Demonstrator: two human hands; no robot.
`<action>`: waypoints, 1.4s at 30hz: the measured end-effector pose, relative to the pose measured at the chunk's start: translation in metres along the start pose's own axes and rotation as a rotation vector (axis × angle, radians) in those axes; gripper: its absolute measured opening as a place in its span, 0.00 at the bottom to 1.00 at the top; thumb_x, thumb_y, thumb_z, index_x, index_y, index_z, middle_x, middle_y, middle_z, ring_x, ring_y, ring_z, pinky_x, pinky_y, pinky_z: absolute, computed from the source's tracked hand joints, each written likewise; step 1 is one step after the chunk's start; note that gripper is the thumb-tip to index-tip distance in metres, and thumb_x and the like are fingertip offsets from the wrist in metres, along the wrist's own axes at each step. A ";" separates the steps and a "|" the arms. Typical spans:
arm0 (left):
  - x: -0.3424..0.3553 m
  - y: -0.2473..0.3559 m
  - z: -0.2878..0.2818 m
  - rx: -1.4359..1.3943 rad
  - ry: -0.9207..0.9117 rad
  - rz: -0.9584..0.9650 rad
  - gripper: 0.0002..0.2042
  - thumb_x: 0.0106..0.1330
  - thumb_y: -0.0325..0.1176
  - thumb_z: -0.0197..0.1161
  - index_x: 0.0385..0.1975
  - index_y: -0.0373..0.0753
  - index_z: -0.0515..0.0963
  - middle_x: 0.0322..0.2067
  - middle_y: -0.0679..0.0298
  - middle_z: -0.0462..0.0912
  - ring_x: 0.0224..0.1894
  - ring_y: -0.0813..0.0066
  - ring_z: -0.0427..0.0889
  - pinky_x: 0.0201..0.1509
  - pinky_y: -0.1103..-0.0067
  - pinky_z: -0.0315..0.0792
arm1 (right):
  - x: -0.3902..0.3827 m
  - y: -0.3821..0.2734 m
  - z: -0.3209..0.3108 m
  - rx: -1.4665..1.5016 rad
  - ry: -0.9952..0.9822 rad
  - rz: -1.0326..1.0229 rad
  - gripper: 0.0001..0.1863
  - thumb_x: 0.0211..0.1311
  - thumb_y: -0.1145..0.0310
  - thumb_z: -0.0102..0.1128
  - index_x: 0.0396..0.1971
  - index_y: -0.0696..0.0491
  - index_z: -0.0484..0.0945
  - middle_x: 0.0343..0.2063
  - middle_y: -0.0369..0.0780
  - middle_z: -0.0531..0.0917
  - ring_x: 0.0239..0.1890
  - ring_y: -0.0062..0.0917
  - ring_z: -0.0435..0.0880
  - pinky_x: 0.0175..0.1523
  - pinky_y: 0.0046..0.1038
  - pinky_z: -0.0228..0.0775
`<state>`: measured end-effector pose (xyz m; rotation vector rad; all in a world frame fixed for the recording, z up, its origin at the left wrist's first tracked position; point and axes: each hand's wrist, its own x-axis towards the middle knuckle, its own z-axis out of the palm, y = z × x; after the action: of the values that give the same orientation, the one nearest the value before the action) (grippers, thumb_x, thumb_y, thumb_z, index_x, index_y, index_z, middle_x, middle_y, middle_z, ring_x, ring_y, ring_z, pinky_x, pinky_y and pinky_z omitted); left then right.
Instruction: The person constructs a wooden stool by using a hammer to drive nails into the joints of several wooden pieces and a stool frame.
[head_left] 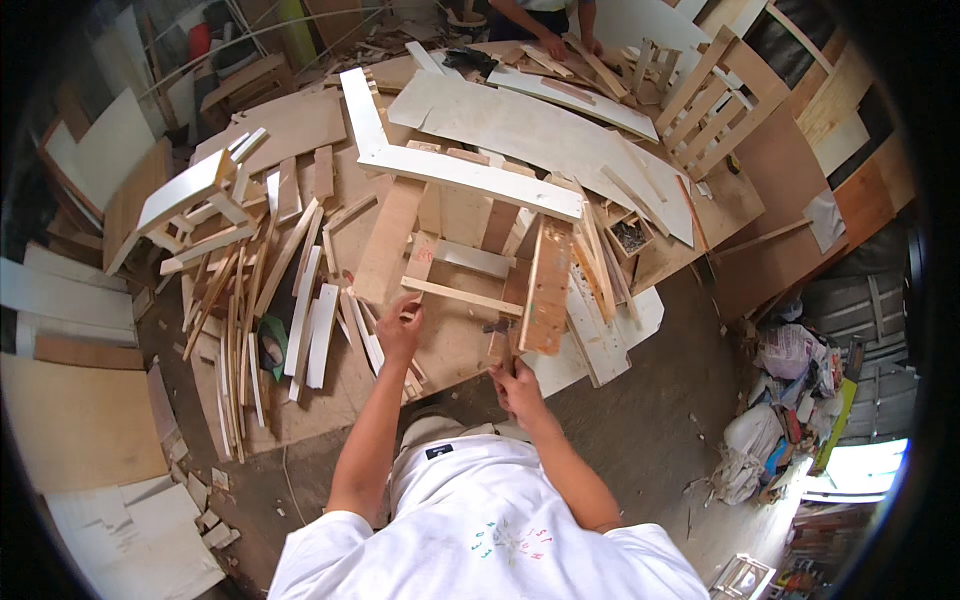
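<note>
My right hand [518,388] is closed round the handle of a hammer [497,328], its dark head just off the near side of a wooden frame. My left hand [402,328] is raised with thumb and fingers curled together beside the left end of a thin wooden slat [465,297]; whatever they pinch is too small to make out. This slat spans the near side of the frame, between a board on the left [392,240] and a speckled brown board [548,290] on the right. White-faced boards [470,168] joined at an angle form its far side.
Loose wood strips [240,310] crowd the workbench's left part, near a small wooden stool-like frame [190,205]. A small box of nails [630,236] sits to the right. Across the bench a co-worker's hands [556,46] are among wood pieces. A slatted frame [722,105] stands far right.
</note>
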<state>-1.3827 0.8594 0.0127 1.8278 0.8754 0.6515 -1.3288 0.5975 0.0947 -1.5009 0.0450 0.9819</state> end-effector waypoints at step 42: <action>0.087 -0.089 -0.011 -0.510 -0.401 0.111 0.05 0.66 0.29 0.67 0.37 0.36 0.83 0.30 0.65 0.87 0.28 0.77 0.85 0.29 0.77 0.78 | 0.113 0.020 0.146 -0.643 0.344 -0.560 0.23 0.76 0.65 0.56 0.68 0.54 0.72 0.39 0.57 0.84 0.41 0.54 0.83 0.45 0.46 0.76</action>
<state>-1.3636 0.9584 -0.0603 1.4720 0.3046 0.4943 -1.3462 0.7725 0.0339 -2.0984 -0.4621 0.2755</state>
